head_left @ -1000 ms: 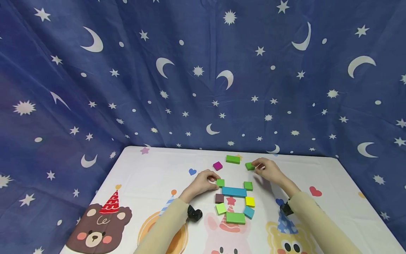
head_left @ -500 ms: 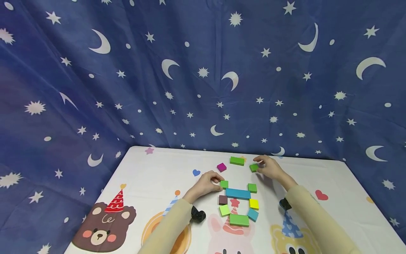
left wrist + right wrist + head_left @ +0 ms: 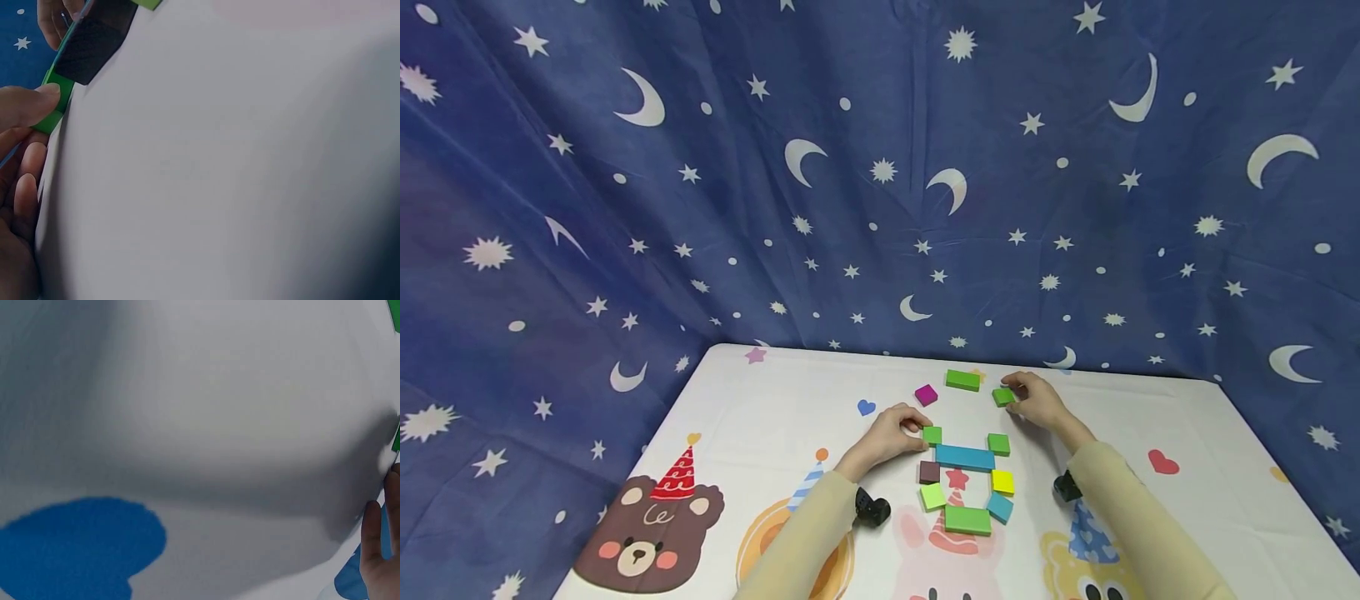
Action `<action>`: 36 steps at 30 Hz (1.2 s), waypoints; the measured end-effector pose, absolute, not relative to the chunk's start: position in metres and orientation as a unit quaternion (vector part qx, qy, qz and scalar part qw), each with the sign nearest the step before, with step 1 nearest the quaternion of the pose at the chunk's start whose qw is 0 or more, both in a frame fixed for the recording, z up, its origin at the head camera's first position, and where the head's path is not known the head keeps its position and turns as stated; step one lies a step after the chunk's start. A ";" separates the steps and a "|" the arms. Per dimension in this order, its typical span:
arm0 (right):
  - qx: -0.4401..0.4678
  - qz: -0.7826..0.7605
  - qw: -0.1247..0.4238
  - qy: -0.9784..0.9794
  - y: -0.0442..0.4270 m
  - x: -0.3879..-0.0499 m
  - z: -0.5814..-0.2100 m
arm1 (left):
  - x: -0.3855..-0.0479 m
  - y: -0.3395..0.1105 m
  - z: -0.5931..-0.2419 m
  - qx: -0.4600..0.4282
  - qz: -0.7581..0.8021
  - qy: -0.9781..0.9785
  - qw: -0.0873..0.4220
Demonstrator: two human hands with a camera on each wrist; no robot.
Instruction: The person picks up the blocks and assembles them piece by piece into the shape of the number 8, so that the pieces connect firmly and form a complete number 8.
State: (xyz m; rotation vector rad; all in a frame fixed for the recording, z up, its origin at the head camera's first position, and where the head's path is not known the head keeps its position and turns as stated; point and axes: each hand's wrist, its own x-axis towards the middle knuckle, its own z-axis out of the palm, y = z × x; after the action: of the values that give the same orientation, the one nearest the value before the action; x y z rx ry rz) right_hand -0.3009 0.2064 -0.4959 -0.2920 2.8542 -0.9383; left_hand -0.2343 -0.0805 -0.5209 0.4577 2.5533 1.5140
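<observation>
In the head view, my left hand (image 3: 887, 433) pinches a small green block (image 3: 932, 435) from its left side. The left wrist view shows the thumb (image 3: 28, 106) pressed on green wood, fingers below, a dark block in front. Farther back, the thumb and index finger of my right hand (image 3: 1037, 402) lie on either side of another small green block (image 3: 1003, 397). A long blue block (image 3: 965, 457) lies between the left hand's block and a third small green block (image 3: 998, 444). In the right wrist view only some fingers (image 3: 373, 537) show at the edge.
Below the blue block lie a dark brown block (image 3: 929, 472), a yellow one (image 3: 1002, 482), a lime one (image 3: 932, 497), a teal one (image 3: 1000, 507) and a long green one (image 3: 967, 521). Behind are a purple block (image 3: 927, 395) and a long green block (image 3: 962, 380).
The whole head view has shifted slightly right. The right hand's green block has turned a little between its fingers, which have shifted around it. The left hand stays at its block.
</observation>
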 end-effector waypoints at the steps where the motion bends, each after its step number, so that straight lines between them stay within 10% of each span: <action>1: -0.098 -0.309 0.059 0.944 0.206 -0.301 -0.496 | -0.234 -0.080 -0.521 0.152 0.503 0.848 0.069; 36: -0.104 -0.267 0.057 0.956 0.204 -0.302 -0.494 | -0.232 -0.080 -0.518 0.156 0.502 0.848 0.063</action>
State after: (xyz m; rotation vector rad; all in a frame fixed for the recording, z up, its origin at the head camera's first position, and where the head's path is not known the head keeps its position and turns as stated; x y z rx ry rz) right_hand -0.3015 0.2040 -0.4941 -0.3159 2.9002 -0.8093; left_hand -0.2317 -0.0799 -0.5182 0.4704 2.5627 1.5167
